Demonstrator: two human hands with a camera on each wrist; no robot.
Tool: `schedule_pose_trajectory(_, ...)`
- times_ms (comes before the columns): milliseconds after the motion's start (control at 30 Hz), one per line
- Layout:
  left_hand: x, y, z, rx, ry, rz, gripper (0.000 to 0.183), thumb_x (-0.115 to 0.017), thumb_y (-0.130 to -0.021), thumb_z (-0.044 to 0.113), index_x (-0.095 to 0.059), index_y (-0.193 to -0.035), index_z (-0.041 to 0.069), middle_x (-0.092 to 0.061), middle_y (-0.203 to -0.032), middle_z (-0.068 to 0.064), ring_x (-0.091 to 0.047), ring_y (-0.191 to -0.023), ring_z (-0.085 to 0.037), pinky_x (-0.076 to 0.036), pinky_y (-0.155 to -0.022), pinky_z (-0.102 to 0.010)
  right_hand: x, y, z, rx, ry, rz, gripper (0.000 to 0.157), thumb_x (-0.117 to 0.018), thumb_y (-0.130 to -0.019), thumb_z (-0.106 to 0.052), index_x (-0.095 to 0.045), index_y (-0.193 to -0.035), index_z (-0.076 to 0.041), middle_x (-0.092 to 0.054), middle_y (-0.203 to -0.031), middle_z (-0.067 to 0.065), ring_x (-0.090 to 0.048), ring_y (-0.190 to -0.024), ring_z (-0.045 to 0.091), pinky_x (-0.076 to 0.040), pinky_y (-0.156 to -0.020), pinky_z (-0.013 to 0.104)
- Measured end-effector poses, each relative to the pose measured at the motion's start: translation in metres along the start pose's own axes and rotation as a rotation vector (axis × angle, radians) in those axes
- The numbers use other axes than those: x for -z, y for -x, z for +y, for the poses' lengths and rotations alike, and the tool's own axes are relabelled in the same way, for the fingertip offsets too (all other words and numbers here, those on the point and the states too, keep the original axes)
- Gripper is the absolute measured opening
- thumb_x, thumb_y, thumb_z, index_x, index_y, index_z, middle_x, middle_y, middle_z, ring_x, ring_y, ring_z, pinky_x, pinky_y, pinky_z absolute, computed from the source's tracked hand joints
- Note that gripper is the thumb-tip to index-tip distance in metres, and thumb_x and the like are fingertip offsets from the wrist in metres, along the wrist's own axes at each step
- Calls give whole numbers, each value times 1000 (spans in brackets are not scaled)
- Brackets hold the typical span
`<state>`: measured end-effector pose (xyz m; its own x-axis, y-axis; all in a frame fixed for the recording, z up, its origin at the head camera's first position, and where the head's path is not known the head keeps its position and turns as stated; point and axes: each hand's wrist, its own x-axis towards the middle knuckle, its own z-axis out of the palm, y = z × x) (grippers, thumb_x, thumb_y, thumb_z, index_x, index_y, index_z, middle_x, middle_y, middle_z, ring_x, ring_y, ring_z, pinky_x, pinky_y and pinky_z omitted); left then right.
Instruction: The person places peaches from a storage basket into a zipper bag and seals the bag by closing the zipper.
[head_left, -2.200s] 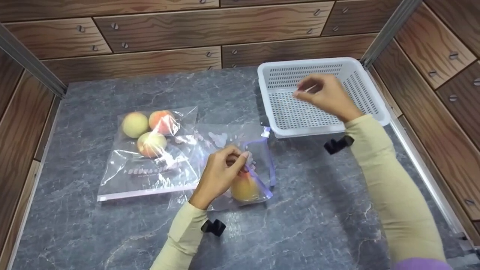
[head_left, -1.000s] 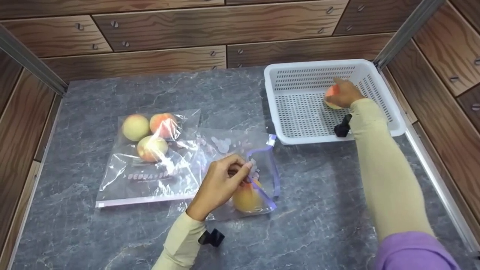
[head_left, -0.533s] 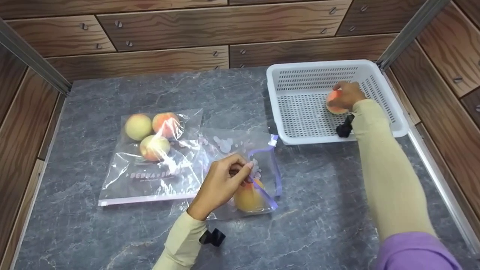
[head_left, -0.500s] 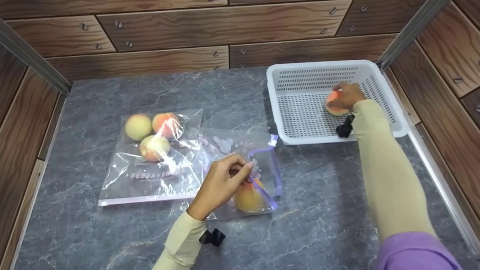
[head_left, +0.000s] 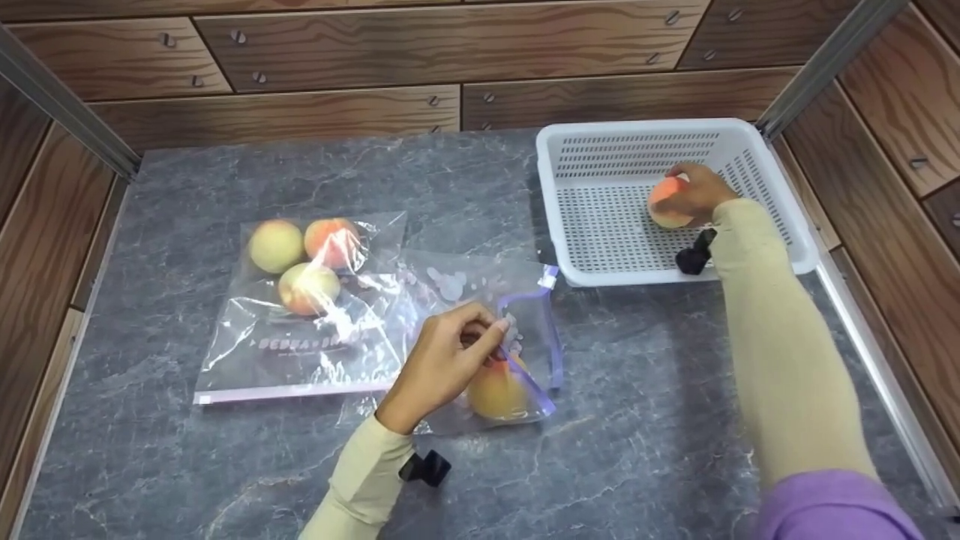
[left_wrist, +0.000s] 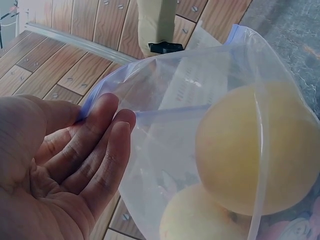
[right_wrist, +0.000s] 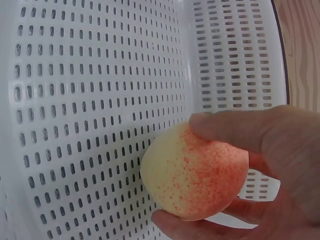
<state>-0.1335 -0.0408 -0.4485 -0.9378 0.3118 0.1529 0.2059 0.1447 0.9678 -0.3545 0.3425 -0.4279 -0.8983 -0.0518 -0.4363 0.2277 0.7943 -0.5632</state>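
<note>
In the head view, my left hand (head_left: 448, 358) pinches the purple zip edge of a clear printed zip bag (head_left: 448, 286), holding its mouth apart. The left wrist view shows two pale peaches inside this bag, a larger one (left_wrist: 257, 150) above a partly hidden one (left_wrist: 195, 217). My right hand (head_left: 699, 196) reaches down into a white plastic basket (head_left: 600, 277). Its thumb and fingers grip a red-and-yellow peach (right_wrist: 195, 172), close over the basket's slotted floor. No other peach shows in the basket; part of it is hidden by the right hand and forearm.
A second clear zip bag (head_left: 255, 375) lies flat at the left with its pink zip toward me. Three peaches (head_left: 308, 289) sit in its far half. The opened bag overlaps its right side. Wood-patterned walls (head_left: 330, 45) enclose the grey marbled tabletop (head_left: 622, 435).
My right hand has lowered from above the basket into it and now grips a peach there. The left hand keeps its pinch on the bag edge. The head view has shifted slightly.
</note>
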Motion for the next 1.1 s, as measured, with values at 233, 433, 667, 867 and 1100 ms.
schedule_pose_trajectory(233, -1, 3, 1, -17, -16, 4, 18, -64, -101, 14, -66, -88, 2, -72, -78, -10, -70, -67, -17, -60, -62, -30, 3, 14, -15, 46, -90, 126, 72, -69, -93, -18, -32, -151, 2, -38, -145, 34, -47, -121, 43, -60, -69, 32)
schedule_pose_trajectory(433, -4, 4, 1, -22, -5, 3, 17, -63, -102, 14, -67, -90, 2, -72, -78, -6, -70, -68, -18, -61, -63, -30, 5, 31, -28, 129, -207, 228, 68, -71, -92, -17, -37, -149, -2, -51, -133, 27, -57, -102, 23, -56, -60, 22)
schedule_pose_trajectory(667, -4, 5, -1, -1, -16, 35, 16, -63, -101, 11, -67, -93, -2, -72, -80, -14, -70, -68, -17, -61, -63, -30, -2, 56, -57, 233, -373, 285, 65, -77, -89, -14, -44, -144, -9, -47, -126, 13, -62, -85, 13, -60, -65, 25)
schedule_pose_trajectory(867, -4, 6, -3, -2, -25, 70, 15, -64, -101, 11, -66, -92, -1, -72, -78, -10, -69, -67, -16, -60, -63, -30, -24, 79, -81, 321, -548, 253, 55, -78, -88, -10, -51, -135, -14, -45, -128, 14, -66, -92, 25, -63, -72, 36)
schedule_pose_trajectory(1100, -8, 4, 0, -30, -27, 80, 15, -63, -101, 12, -65, -91, 1, -72, -78, -11, -70, -67, -19, -60, -63, -31, -58, 105, -87, 433, -873, 107, 49, -76, -87, -2, -55, -131, -11, -46, -132, 21, -62, -106, 38, -62, -79, 48)
